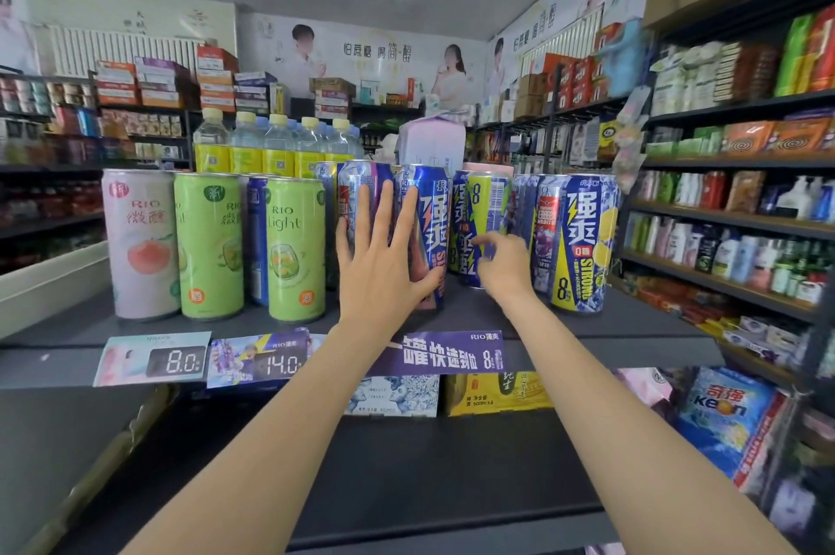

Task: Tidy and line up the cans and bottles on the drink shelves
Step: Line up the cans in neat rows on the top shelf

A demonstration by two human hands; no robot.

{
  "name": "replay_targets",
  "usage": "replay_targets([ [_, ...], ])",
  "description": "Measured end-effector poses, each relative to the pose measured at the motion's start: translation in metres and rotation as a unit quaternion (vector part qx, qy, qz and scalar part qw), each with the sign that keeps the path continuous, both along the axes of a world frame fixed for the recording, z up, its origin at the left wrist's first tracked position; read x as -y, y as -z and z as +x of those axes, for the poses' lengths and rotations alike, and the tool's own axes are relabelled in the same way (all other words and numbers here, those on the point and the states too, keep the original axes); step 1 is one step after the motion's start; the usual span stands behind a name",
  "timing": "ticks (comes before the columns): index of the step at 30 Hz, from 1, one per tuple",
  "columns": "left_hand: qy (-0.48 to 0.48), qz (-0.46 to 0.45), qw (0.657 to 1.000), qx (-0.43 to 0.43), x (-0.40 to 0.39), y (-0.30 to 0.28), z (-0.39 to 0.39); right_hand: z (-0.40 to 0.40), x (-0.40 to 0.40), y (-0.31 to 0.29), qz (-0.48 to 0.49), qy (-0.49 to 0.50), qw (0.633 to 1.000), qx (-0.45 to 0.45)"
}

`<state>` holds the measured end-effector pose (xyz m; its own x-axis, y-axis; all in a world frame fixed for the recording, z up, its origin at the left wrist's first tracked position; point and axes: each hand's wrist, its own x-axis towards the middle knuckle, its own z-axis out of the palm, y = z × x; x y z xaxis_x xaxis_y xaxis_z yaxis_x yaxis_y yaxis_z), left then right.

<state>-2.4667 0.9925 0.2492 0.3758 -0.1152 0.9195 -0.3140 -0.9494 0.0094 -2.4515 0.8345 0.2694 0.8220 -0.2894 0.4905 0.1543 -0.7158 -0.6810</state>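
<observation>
Head view: left hand (378, 265) flat, fingers (378, 211) straight and spread wide, pressed against upright blue can (424, 211) on top shelf (632, 319). Right hand (506, 265) beside it, fingers curled, fingertips touching yellow-blue can (485, 202); grip unclear. Green cans (296, 247) and pink can (140, 242) standing left, bottles (275, 143) behind.

Shop: stocked shelves (723, 220), price tags (180, 361).

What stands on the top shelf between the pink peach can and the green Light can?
In the head view, a green can and, set further back, a blue can stand between the pink peach can and the green Light can.
</observation>
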Motion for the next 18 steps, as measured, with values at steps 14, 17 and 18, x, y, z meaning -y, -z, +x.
replay_targets([
  [14, -0.032, 0.028, 0.999, -0.016, 0.000, 0.001, 0.001, 0.021, 0.000, 0.001, 0.065, 0.053, 0.996, -0.026],
  [17, -0.033, 0.032, 0.999, -0.009, 0.000, 0.001, 0.002, 0.021, 0.003, 0.004, 0.027, 0.054, 0.997, -0.050],
  [18, -0.031, 0.032, 0.999, -0.009, 0.000, 0.001, 0.002, 0.021, 0.003, 0.005, 0.013, 0.054, 0.997, -0.058],
])
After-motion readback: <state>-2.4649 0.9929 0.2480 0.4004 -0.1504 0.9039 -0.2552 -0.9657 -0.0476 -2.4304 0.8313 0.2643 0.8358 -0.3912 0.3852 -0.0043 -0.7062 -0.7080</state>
